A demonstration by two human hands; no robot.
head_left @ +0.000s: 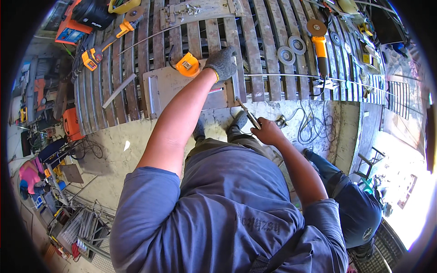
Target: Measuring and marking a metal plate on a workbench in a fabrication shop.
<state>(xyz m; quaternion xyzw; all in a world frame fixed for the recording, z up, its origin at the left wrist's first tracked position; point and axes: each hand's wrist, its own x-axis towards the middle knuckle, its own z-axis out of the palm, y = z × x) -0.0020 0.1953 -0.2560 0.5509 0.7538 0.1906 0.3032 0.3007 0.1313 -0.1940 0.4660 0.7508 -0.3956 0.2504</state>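
Note:
A grey metal panel (214,101) lies across the bench's front edge. A narrow metal strip (235,86) runs along its right side. My left hand (221,63), in a grey knit glove, is closed over the upper part of this strip, with the fingertips partly hidden. An orange tape measure (188,65) sits on the panel just left of that glove. My right hand (268,132), bare, is wrapped round the handles of metal pliers (249,116). The pliers' jaws reach up to the lower right corner of the panel, by the strip's end; whether they bite on it is too small to tell.
The slatted metal bench (268,54) holds an angle grinder (321,48), grinding discs (287,55), a second yellow grinder (123,29) and a loose flat bar (119,91). Another person (355,209) is low at my right. Cables (314,123) coil on the floor.

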